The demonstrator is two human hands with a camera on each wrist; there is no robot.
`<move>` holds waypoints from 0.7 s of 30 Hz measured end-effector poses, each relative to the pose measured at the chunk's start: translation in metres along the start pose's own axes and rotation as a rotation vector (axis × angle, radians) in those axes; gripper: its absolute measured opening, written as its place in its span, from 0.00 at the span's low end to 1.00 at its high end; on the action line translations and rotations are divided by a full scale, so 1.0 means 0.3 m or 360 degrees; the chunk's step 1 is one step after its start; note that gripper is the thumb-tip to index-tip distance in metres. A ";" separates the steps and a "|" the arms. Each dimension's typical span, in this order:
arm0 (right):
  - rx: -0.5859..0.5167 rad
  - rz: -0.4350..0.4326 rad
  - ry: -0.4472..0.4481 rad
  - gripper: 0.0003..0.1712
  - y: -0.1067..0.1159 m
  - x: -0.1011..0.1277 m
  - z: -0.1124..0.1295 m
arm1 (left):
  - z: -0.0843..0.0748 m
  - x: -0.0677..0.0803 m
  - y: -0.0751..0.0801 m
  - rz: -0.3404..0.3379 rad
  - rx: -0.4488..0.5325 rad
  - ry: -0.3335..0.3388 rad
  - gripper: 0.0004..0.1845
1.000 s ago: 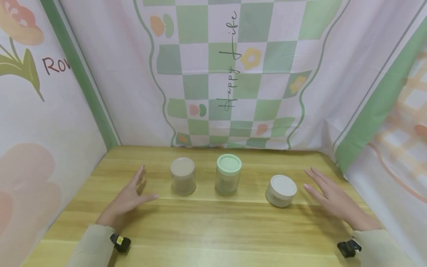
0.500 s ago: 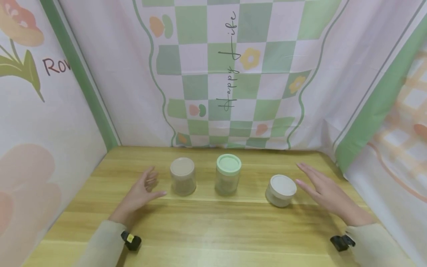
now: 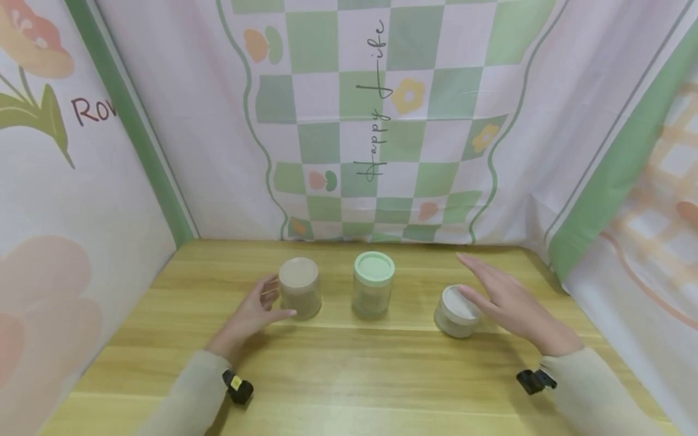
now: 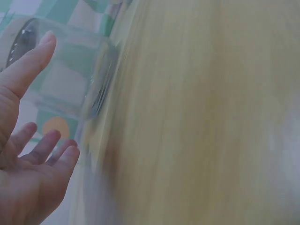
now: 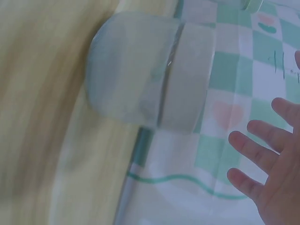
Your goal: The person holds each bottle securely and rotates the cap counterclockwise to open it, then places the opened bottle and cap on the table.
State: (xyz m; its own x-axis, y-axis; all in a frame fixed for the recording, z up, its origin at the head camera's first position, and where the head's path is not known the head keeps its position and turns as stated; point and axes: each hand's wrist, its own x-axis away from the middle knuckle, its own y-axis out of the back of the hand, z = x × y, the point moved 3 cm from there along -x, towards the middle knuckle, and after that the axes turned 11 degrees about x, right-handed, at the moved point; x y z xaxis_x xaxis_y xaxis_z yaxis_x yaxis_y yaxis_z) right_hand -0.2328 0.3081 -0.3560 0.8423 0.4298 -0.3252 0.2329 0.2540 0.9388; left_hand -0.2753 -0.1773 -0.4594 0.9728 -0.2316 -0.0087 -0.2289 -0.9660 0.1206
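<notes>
Three lidded clear jars stand upright on the wooden table. My left hand (image 3: pixel 253 312) is at the left side of the jar with the beige lid (image 3: pixel 299 287), thumb in front and fingers beside it; in the left wrist view a gap shows between the fingers and that jar (image 4: pixel 70 70). Over the low jar with the white lid (image 3: pixel 457 318) hovers my right hand (image 3: pixel 507 306), fingers extended, the thumb overlapping the lid's edge in the head view. The right wrist view has this low jar (image 5: pixel 136 70) apart from the fingers.
Between those two stands a jar with a mint green lid (image 3: pixel 373 287). A checkered cloth (image 3: pixel 365 139) hangs behind the table (image 3: pixel 349 375), and printed curtains (image 3: pixel 54 290) flank both sides. A small black camera (image 3: pixel 238 387) sits on each wrist.
My left hand has moved right, up to the beige-lidded jar, its fingers bending a little. My right hand has moved left until it overlaps the white-lidded jar. The jars have stayed put.
</notes>
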 end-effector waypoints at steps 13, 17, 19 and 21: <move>-0.0022 0.0085 0.0054 0.38 -0.019 -0.116 0.112 | 0.001 -0.038 -0.061 -0.0039 0.0129 0.0028 0.61; -0.0034 0.0052 0.0146 0.38 -0.022 -0.154 0.162 | 0.004 -0.047 -0.075 -0.0042 0.0103 0.0017 0.61; -0.0039 0.0034 0.0190 0.38 -0.025 -0.174 0.188 | 0.008 -0.051 -0.082 -0.0051 0.0086 0.0016 0.61; -0.0045 0.0022 0.0219 0.38 -0.029 -0.194 0.211 | 0.011 -0.054 -0.085 -0.0076 0.0087 0.0019 0.61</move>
State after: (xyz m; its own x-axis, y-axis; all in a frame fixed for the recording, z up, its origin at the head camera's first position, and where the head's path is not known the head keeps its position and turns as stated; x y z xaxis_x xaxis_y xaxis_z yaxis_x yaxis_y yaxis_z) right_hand -0.2530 0.2261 -0.3381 0.7705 0.5475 -0.3266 0.2064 0.2704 0.9403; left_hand -0.2853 -0.1494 -0.4655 0.9829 -0.1842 -0.0011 -0.1837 -0.9808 0.0657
